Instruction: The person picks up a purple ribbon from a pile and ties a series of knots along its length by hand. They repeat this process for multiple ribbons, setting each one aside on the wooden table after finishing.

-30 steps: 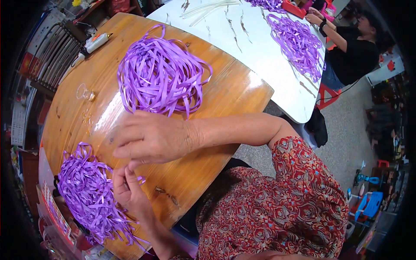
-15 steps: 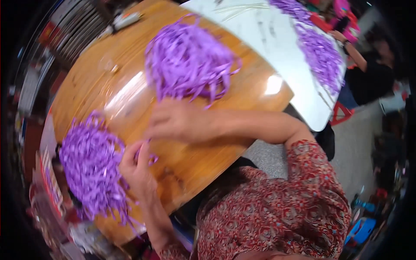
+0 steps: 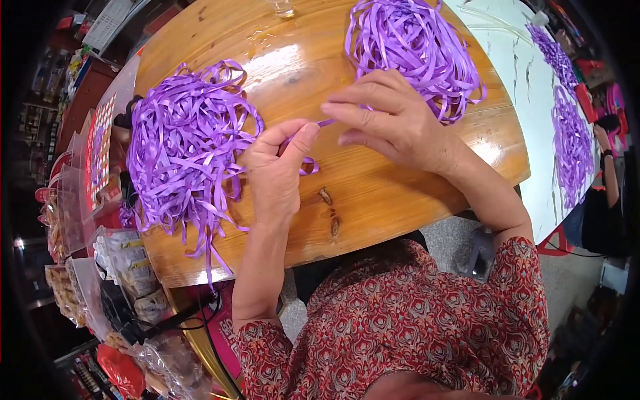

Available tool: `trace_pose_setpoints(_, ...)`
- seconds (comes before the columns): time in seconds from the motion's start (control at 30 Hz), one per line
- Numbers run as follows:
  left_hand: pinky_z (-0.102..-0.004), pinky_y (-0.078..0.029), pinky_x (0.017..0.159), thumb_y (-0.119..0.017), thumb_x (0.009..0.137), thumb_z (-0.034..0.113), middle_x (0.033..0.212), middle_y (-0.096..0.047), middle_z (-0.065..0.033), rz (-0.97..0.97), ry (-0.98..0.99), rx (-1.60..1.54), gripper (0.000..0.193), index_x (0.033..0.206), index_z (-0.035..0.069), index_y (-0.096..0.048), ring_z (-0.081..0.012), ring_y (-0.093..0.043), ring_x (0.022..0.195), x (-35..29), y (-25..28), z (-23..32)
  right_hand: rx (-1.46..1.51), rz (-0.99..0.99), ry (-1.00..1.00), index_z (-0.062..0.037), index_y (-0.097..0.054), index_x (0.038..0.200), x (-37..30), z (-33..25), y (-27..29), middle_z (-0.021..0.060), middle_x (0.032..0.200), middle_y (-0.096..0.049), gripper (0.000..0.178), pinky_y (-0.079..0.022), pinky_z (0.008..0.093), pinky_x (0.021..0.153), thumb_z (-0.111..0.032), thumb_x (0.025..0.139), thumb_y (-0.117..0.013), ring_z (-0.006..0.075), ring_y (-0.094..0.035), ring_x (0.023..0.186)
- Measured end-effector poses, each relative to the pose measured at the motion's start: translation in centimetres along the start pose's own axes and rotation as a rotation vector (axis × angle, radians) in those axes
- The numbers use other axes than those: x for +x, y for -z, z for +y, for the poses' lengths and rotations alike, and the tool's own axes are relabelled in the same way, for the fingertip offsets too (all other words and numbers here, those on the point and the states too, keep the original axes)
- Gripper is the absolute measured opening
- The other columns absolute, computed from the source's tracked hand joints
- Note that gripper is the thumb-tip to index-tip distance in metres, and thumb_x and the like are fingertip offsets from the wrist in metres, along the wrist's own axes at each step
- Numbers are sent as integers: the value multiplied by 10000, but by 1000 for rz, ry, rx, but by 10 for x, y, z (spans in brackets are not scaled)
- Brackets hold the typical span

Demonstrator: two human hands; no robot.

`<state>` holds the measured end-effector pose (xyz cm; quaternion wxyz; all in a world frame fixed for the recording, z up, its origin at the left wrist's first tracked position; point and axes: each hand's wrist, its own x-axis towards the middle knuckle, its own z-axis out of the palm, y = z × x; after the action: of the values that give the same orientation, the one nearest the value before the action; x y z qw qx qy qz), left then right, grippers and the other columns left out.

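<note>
My left hand (image 3: 275, 167) is closed, pinching a narrow purple ribbon (image 3: 325, 123) between thumb and forefinger. A short loop of ribbon hangs beside that hand. To its right, my right hand (image 3: 403, 123) is held with thumb and fingers apart. The ribbon runs from the left pinch toward the right fingers, where its end is partly hidden. A big tangled heap of purple ribbons (image 3: 187, 147) lies left of my left hand. Another purple ribbon heap (image 3: 413, 50) sits beyond my right hand, which covers its near edge.
The wooden table (image 3: 267, 247) has a clear glass (image 3: 283, 8) at its far side. A white table (image 3: 533, 193) adjoins on the right, with more purple ribbons (image 3: 572, 147). Another person's arm (image 3: 608, 167) is beside it. Packaged goods (image 3: 130, 263) crowd the left edge.
My view has shifted, so the table and heaps appear elsewhere in the picture. My right hand has opened its fingers; my left hand still pinches the ribbon.
</note>
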<state>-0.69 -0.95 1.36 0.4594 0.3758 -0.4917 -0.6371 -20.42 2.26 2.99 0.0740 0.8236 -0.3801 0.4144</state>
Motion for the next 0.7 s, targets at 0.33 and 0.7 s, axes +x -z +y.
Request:
trace_pose_setpoints(0.33,-166,-404,493,-694,802,106,725,-616,30,-108,22,-12,107,879,33,-679,-13,-505,590,0,-3,-1,32,-23,0,-45,-653,922,-3,1,-1,58,774,-571,253,-417,321,616,-35,676,-709,218,-526,689)
trace_pose_setpoints(0.7,-156,-344,480,-698,784,50,667,-533,52,-64,-171,274,67,833,10,-678,-20,-461,564,-1,-3,-2,191,-99,-132,-40,-622,900,-5,-9,-2,76,744,-532,182,-431,313,621,-7,727,-669,253,-533,700)
